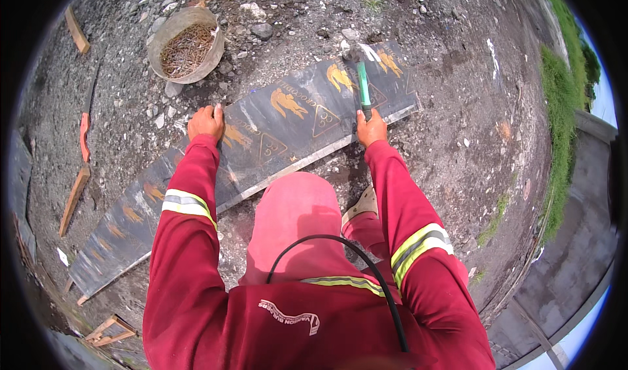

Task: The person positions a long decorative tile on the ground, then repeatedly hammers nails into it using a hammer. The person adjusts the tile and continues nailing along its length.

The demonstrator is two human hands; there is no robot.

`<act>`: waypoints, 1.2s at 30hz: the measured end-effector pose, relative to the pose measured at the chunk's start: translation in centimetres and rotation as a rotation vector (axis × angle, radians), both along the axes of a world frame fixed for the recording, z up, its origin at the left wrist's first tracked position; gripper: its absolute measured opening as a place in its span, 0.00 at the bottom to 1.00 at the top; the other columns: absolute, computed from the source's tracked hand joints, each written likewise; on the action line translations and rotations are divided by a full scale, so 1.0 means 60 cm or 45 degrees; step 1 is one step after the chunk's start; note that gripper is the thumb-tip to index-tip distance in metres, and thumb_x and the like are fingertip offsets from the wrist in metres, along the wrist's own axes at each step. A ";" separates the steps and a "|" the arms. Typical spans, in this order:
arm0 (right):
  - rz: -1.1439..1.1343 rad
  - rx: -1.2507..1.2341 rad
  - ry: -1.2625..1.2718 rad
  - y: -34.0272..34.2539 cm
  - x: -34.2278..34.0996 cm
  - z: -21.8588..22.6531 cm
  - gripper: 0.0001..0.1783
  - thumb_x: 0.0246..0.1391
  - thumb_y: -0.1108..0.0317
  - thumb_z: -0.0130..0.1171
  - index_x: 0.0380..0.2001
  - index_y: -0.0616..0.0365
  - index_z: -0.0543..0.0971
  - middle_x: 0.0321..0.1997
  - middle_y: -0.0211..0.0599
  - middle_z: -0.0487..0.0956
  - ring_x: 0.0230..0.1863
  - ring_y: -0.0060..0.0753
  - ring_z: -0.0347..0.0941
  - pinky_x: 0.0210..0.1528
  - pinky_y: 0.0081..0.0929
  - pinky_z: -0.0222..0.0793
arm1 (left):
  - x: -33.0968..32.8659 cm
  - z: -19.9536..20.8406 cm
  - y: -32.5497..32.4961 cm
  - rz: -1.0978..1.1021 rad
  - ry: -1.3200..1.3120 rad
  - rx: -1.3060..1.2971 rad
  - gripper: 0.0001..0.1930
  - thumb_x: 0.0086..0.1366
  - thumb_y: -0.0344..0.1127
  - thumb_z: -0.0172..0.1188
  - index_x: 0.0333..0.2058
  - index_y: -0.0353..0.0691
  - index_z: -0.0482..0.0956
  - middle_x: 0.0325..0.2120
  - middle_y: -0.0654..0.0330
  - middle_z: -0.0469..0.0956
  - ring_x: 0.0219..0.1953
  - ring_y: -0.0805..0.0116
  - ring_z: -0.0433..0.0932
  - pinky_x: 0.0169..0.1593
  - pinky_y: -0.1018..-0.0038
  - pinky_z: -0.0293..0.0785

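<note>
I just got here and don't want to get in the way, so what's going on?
A person's right hand grips a green-handled hammer, its head over the far right part of a long dark board; whether it touches is hard to tell. The left hand is at the board's far edge. Beyond it sits a tub of what look like nails, and an orange-handled tool lies off to the left.
</note>
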State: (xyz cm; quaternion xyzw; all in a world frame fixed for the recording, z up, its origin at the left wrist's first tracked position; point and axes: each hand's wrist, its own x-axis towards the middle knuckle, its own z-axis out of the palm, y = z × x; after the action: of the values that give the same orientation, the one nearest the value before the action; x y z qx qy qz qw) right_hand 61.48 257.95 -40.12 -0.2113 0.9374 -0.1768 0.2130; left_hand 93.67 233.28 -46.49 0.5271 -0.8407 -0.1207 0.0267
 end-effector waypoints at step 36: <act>0.202 0.783 -0.270 0.056 -0.094 0.196 0.22 0.55 0.56 0.52 0.44 0.63 0.77 0.47 0.52 0.76 0.50 0.50 0.73 0.51 0.36 0.69 | -0.112 -0.032 -0.352 0.054 -0.650 0.117 0.16 0.57 0.37 0.51 0.42 0.41 0.79 0.44 0.48 0.77 0.49 0.52 0.75 0.51 0.61 0.71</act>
State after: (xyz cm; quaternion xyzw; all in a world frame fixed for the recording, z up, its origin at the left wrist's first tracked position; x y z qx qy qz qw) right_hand 55.82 261.32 -28.35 -0.1900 0.9000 0.1106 0.3763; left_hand 86.95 212.17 -48.39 0.5586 -0.8026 -0.0212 -0.2079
